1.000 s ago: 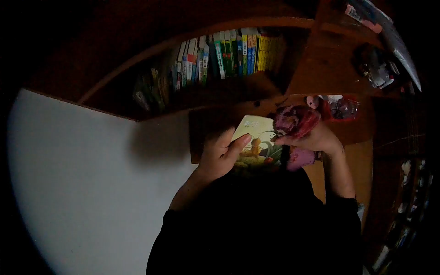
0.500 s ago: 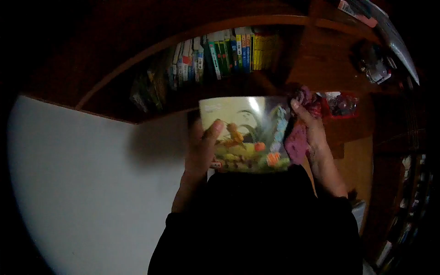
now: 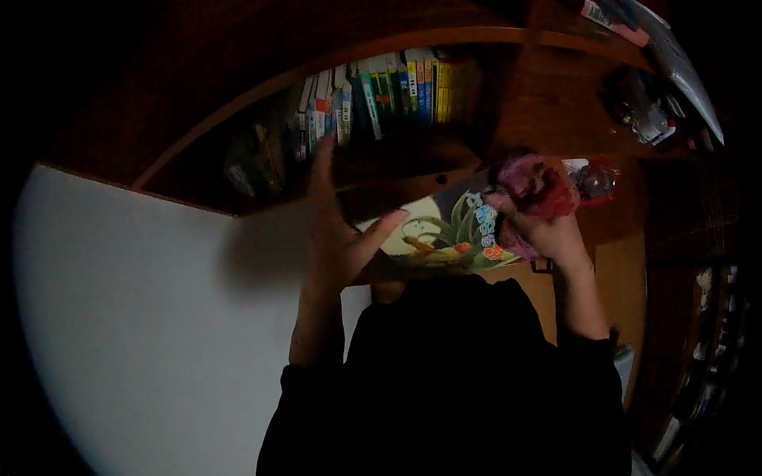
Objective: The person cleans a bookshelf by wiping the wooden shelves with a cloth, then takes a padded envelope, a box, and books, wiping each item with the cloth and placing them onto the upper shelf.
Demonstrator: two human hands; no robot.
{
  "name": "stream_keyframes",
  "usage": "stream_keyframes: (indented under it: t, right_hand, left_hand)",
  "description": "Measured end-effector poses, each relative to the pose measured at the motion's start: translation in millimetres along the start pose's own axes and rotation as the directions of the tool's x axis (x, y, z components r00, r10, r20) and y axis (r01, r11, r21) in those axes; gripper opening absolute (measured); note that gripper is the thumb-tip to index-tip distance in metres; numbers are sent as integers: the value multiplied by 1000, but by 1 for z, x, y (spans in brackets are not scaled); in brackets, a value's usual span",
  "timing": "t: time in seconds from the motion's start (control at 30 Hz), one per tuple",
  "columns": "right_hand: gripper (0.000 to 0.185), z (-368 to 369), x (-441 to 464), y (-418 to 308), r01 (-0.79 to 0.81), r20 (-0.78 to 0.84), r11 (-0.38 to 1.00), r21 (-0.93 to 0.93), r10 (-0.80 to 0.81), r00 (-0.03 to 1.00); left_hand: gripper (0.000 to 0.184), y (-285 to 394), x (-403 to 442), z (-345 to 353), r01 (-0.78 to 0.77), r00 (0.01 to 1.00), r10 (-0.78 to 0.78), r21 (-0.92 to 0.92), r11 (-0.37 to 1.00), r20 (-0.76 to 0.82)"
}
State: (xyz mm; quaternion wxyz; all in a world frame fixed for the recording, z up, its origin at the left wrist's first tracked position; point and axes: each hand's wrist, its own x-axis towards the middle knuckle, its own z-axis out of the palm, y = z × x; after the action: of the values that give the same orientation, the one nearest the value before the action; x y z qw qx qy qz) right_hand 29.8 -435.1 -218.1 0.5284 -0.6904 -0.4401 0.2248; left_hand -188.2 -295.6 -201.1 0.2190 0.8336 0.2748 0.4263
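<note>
A picture book (image 3: 444, 226) with a green plant, a pale round shape and bright lettering on its cover is tilted in front of me. My right hand (image 3: 552, 234) grips its right end, with a crumpled pink and red cloth (image 3: 533, 186) bunched in the same hand. My left hand (image 3: 333, 238) is spread open at the book's left end, fingers pointing up and slightly blurred. Its thumb overlaps the cover's left edge; whether it touches the book I cannot tell.
Upright books (image 3: 397, 91) fill part of a dark wooden shelf (image 3: 397, 36) ahead. A red-edged packet (image 3: 597, 181) lies beyond my right hand, and a cluttered small object (image 3: 651, 119) sits farther back. A white surface (image 3: 135, 317) is at left; more shelves stand at right.
My left hand has let go of the book and opened, moving slightly left with fingers raised. The book has tipped, its left end now lower in view, still held by my right hand with the cloth.
</note>
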Motion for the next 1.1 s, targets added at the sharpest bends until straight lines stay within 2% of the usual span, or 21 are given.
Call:
stream_keyframes:
  t: [0.03,0.07,0.13,0.2,0.23,0.3,0.33,0.43,0.5,0.53,0.6,0.63,0.7,0.73,0.8,0.83,0.93,0.97,1.0,1.07,1.1]
  right_hand:
    - [46,2,-1,-5,2,7,1000,2,-2,1000]
    - [44,5,-2,-10,-7,93,998,66,0,996]
    - [42,9,-2,-11,-12,179,992,126,-10,984]
    - [41,12,-1,-7,108,198,986,131,-132,971]
    - [41,11,1,-10,109,194,985,130,-133,972]
    - [38,7,-1,-20,88,251,970,228,-146,957]
    - [38,5,-2,-20,80,244,970,229,-137,960]
    - [39,0,0,-19,127,393,992,23,-126,911]
    - [43,-1,0,-14,39,461,977,-210,64,885]
    - [43,-2,-1,-10,40,459,977,-210,62,886]
    - [47,-6,-2,1,181,539,954,-238,-25,842]
    - [47,-8,-3,5,180,538,955,-238,-25,843]
    - [48,-13,-2,13,14,481,991,-133,52,875]
    - [48,-14,-4,18,18,488,991,-132,50,872]
    - [52,-13,-9,27,-162,348,957,239,72,935]
    - [52,-12,-9,29,-159,350,958,238,68,934]
    - [49,-11,-9,48,-245,310,836,492,95,946]
    - [49,-13,-7,56,-351,399,638,685,74,914]
    - [50,-8,-7,60,-341,401,521,782,-2,916]
    - [51,5,-4,56,-355,397,239,904,-154,905]
    - [51,15,-5,52,-249,260,82,965,-199,945]
  left_hand:
    - [65,8,6,-4,-122,991,128,129,984,-44]
    - [60,19,10,-4,-196,974,173,158,968,148]
    - [56,26,11,4,-274,921,206,174,946,330]
    - [32,25,9,14,-86,810,44,45,995,585]
    - [32,20,8,17,-90,810,48,43,995,585]
    - [24,12,6,24,-20,792,183,-275,961,582]
    - [24,14,4,23,-18,785,186,-279,960,591]
    - [27,21,2,21,19,720,106,-173,985,686]
    - [28,15,-8,28,-195,808,224,-112,974,545]
    - [28,10,-16,29,-198,807,227,-112,974,545]
    - [27,5,-28,25,101,849,-36,-96,990,528]
    - [27,1,-27,21,101,848,-35,-96,990,529]
    - [23,-1,-20,11,224,876,-102,-210,952,472]
    - [23,0,-22,12,228,877,-109,-207,951,468]
    - [22,1,-26,16,467,868,-311,-423,777,387]
    - [22,-1,-25,15,465,870,-311,-423,778,384]
    - [21,-1,-20,16,550,808,-350,-391,738,474]
    - [20,4,-19,20,580,806,-371,-488,652,462]
    - [18,8,-19,25,598,801,-393,-577,556,452]
    - [18,6,-24,36,551,834,-373,-588,593,406]
    - [17,5,-26,41,501,865,-349,-595,628,360]
